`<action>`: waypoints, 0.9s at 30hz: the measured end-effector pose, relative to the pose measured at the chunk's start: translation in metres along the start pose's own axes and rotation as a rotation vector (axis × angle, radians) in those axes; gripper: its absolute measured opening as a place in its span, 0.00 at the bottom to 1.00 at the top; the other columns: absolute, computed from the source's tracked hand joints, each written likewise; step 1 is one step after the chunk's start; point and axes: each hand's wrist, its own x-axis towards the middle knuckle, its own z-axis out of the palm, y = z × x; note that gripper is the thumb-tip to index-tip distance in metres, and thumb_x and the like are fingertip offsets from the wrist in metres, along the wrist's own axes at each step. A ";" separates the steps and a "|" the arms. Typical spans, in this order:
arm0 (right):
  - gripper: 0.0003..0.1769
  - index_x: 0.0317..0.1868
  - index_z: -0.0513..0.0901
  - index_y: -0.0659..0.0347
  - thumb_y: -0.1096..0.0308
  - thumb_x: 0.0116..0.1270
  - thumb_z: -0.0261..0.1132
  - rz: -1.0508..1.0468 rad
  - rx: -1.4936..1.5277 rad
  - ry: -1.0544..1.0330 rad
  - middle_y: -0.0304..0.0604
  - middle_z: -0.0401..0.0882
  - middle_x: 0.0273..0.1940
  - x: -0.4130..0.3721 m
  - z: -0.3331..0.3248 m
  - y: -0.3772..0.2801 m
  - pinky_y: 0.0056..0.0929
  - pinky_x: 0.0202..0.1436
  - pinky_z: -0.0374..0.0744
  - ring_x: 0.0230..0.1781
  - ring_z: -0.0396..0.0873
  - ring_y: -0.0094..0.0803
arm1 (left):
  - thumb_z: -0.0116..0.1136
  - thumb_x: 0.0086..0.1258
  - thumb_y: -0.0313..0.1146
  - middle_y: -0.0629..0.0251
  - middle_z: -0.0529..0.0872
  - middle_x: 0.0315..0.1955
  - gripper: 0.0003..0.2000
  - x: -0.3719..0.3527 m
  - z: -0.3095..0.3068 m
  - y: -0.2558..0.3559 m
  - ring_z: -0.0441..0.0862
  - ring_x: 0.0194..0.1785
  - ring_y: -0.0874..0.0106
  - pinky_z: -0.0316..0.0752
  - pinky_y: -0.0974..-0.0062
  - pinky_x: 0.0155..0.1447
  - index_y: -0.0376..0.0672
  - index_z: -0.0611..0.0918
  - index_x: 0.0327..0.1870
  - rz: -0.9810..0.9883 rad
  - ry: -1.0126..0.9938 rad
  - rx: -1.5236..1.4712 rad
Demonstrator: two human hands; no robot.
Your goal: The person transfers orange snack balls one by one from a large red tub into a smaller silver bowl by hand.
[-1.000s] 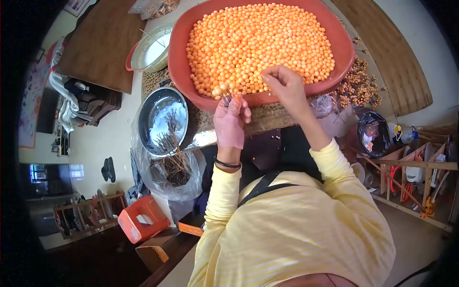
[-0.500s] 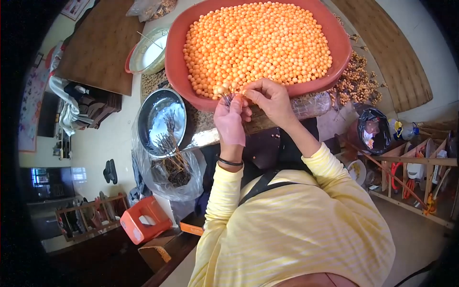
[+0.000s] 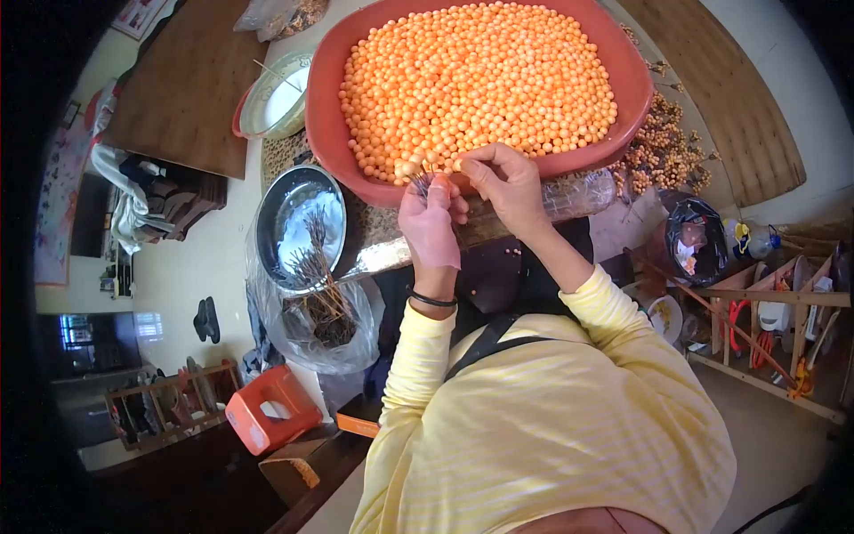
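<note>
My left hand (image 3: 431, 227) grips a small bundle of thin dark stems (image 3: 420, 178), a few tipped with pale orange balls, at the near rim of a big red tub (image 3: 325, 133). The tub is heaped with small orange balls (image 3: 476, 76). My right hand (image 3: 503, 182) is beside the left, its fingertips pinched on something small at the bundle's top; I cannot make out what it is.
A steel bowl (image 3: 298, 222) with loose dark stems sits left of my hands, above a clear plastic bag of more stems (image 3: 325, 320). A white enamel basin (image 3: 276, 93) lies behind it. Finished beaded sprigs (image 3: 663, 151) lie at the right. An orange stool (image 3: 271, 408) stands lower left.
My right hand came down from the balls in the tub and over to the stem bundle in my left hand. The left hand has barely moved.
</note>
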 end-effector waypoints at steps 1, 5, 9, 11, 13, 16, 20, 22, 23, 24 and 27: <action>0.02 0.36 0.81 0.66 0.76 0.64 0.64 0.000 0.010 0.002 0.36 0.80 0.28 -0.001 0.001 0.000 0.16 0.32 0.74 0.27 0.74 0.19 | 0.51 0.73 0.30 0.68 0.78 0.26 0.04 0.000 0.000 0.000 0.72 0.24 0.79 0.66 0.85 0.26 0.41 0.76 0.42 0.005 0.007 0.009; 0.02 0.36 0.81 0.65 0.76 0.63 0.64 0.000 0.041 0.016 0.36 0.80 0.28 -0.003 0.004 0.002 0.16 0.33 0.74 0.27 0.74 0.20 | 0.51 0.73 0.31 0.68 0.78 0.26 0.05 0.001 0.002 0.000 0.72 0.24 0.79 0.66 0.84 0.26 0.40 0.76 0.41 0.015 0.025 0.040; 0.03 0.36 0.81 0.65 0.77 0.62 0.65 -0.094 -0.020 0.022 0.36 0.80 0.29 0.000 0.004 0.011 0.17 0.33 0.75 0.27 0.74 0.20 | 0.50 0.73 0.31 0.68 0.77 0.25 0.05 0.000 0.004 -0.001 0.72 0.24 0.79 0.66 0.84 0.27 0.40 0.76 0.40 0.025 0.050 0.075; 0.03 0.36 0.81 0.65 0.77 0.62 0.65 -0.108 -0.026 0.033 0.36 0.80 0.29 0.000 0.005 0.011 0.17 0.33 0.75 0.27 0.74 0.21 | 0.50 0.73 0.31 0.68 0.77 0.25 0.05 -0.001 0.005 0.001 0.72 0.24 0.79 0.66 0.84 0.26 0.41 0.76 0.40 0.026 0.055 0.073; 0.03 0.36 0.81 0.65 0.78 0.62 0.65 -0.135 -0.042 0.055 0.36 0.80 0.29 -0.001 0.007 0.012 0.17 0.33 0.75 0.27 0.74 0.21 | 0.50 0.73 0.31 0.68 0.77 0.25 0.05 -0.002 0.007 0.002 0.72 0.24 0.79 0.66 0.84 0.26 0.41 0.76 0.39 0.026 0.067 0.067; 0.03 0.36 0.81 0.65 0.78 0.61 0.65 -0.146 -0.045 0.058 0.36 0.81 0.29 -0.001 0.007 0.013 0.17 0.33 0.75 0.27 0.74 0.21 | 0.50 0.73 0.31 0.69 0.77 0.25 0.05 -0.002 0.008 0.003 0.72 0.23 0.79 0.66 0.84 0.26 0.41 0.76 0.38 0.028 0.076 0.073; 0.03 0.36 0.81 0.64 0.78 0.61 0.65 -0.137 -0.036 0.034 0.36 0.81 0.29 -0.001 0.006 0.013 0.17 0.33 0.75 0.27 0.75 0.21 | 0.50 0.73 0.32 0.69 0.76 0.24 0.05 -0.002 0.009 0.003 0.71 0.23 0.79 0.65 0.84 0.26 0.41 0.76 0.37 0.031 0.088 0.097; 0.03 0.36 0.81 0.64 0.78 0.61 0.66 -0.102 0.001 0.022 0.36 0.81 0.30 -0.001 0.005 0.010 0.17 0.34 0.75 0.27 0.75 0.21 | 0.50 0.73 0.31 0.69 0.76 0.24 0.05 -0.002 0.010 0.002 0.71 0.23 0.79 0.65 0.84 0.25 0.41 0.76 0.37 0.041 0.096 0.103; 0.04 0.36 0.81 0.64 0.78 0.61 0.66 -0.085 0.019 0.015 0.36 0.81 0.30 -0.001 0.005 0.009 0.17 0.34 0.75 0.28 0.75 0.21 | 0.50 0.73 0.31 0.69 0.76 0.24 0.05 -0.002 0.010 0.002 0.71 0.23 0.79 0.65 0.84 0.25 0.41 0.76 0.37 0.047 0.101 0.105; 0.04 0.36 0.81 0.63 0.79 0.61 0.66 -0.067 0.038 0.008 0.36 0.81 0.30 -0.001 0.005 0.009 0.17 0.34 0.75 0.28 0.75 0.21 | 0.50 0.73 0.31 0.69 0.76 0.23 0.05 -0.002 0.010 0.002 0.71 0.23 0.79 0.65 0.84 0.25 0.41 0.76 0.36 0.052 0.105 0.108; 0.04 0.36 0.81 0.63 0.79 0.60 0.66 -0.088 0.016 0.000 0.36 0.81 0.30 -0.001 0.005 0.010 0.17 0.33 0.75 0.28 0.75 0.21 | 0.50 0.73 0.31 0.69 0.76 0.23 0.06 -0.002 0.010 0.002 0.71 0.22 0.79 0.65 0.84 0.25 0.41 0.76 0.36 0.061 0.108 0.108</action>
